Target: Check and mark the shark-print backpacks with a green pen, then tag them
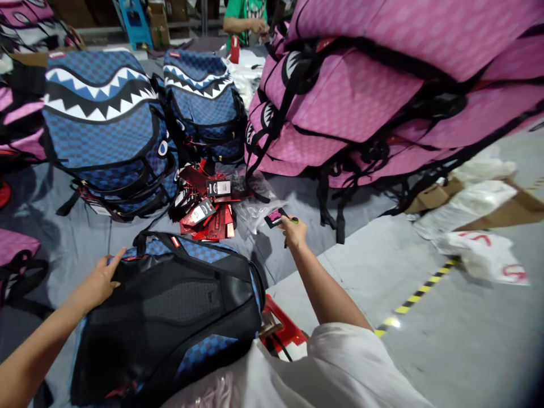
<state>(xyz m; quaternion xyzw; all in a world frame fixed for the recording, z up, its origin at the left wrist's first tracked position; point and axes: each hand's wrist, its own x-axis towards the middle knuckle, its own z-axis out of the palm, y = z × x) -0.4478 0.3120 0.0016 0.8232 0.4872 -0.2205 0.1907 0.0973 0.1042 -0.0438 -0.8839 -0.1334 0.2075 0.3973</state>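
A backpack (182, 300) in black and blue check lies with its padded back panel up, close in front of me. My left hand (96, 283) rests on its upper left edge, index finger stretched out and thumb apart. Beyond the pack, my right hand (294, 231) is closed around a small black-and-green tool (294, 220), mostly hidden by the fingers. Its fingertips are at a black card with a pink patch (274, 217); whether they grip the card I cannot tell. Left of this hand is a heap of red and black hang tags (208, 212), next to clear plastic bags (255, 198).
Two blue check backpacks with shark-teeth prints, one large (102, 130) and one farther back (202, 102), stand behind the tags. Pink backpacks (361, 96) are piled at right. A person in a green shirt (244, 17) is at the back. Cardboard (488, 207) lies on the right-hand floor.
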